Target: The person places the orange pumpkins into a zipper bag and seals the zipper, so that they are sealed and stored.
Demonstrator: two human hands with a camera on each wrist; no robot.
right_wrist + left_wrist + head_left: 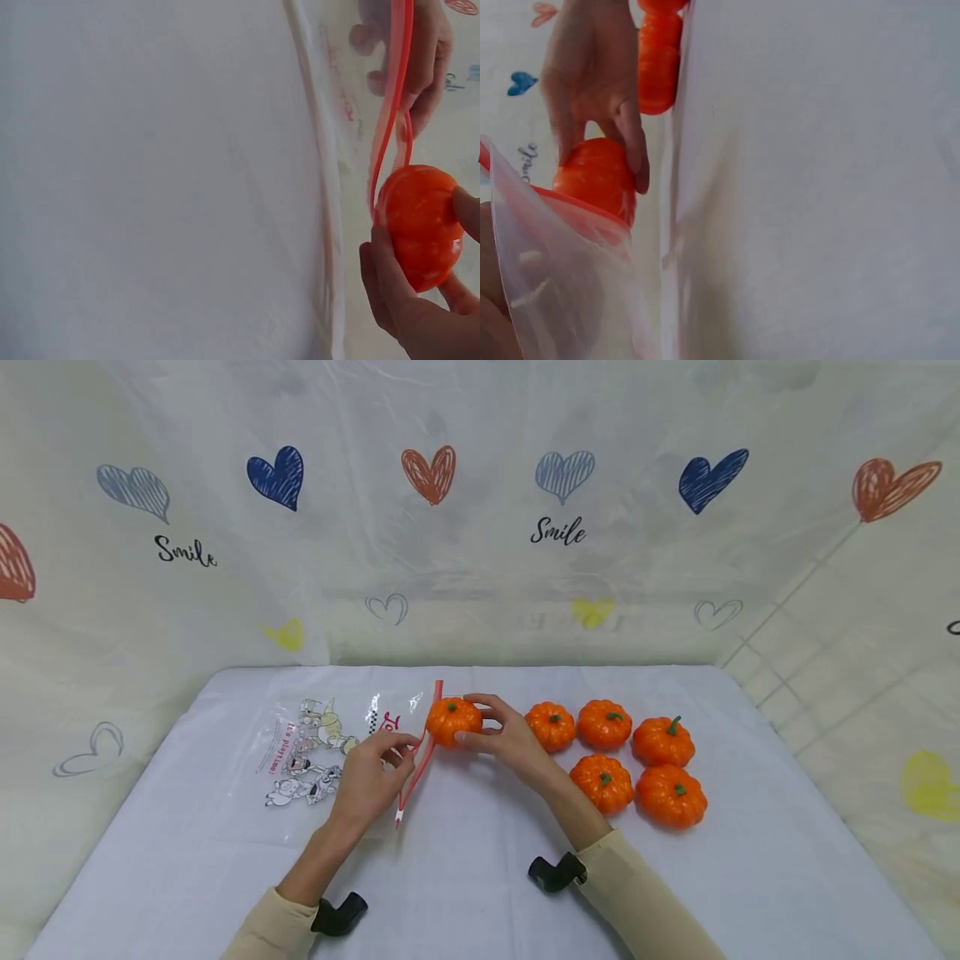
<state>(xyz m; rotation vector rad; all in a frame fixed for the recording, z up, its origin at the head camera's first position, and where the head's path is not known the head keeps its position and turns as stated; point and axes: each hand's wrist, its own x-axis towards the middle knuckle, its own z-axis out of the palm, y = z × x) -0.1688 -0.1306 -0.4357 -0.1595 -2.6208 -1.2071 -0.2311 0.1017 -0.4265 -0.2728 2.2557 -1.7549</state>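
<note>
— What stands behind the table (772,877)?
— A pale backdrop (487,556), with red and blue hearts (275,477) in a row across the upper frame.
— Any lettering?
— "Smile" (558,532) in black script, at upper left and right of upper centre, above yellow hearts (592,612).
— And the table's covering?
— White cloth (480,877), across the lower frame.

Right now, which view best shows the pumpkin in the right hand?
Right wrist: the pumpkin is largest there, gripped by the right hand. The head view shows it smaller; in the left wrist view, the bag's red edge hides part.
</note>
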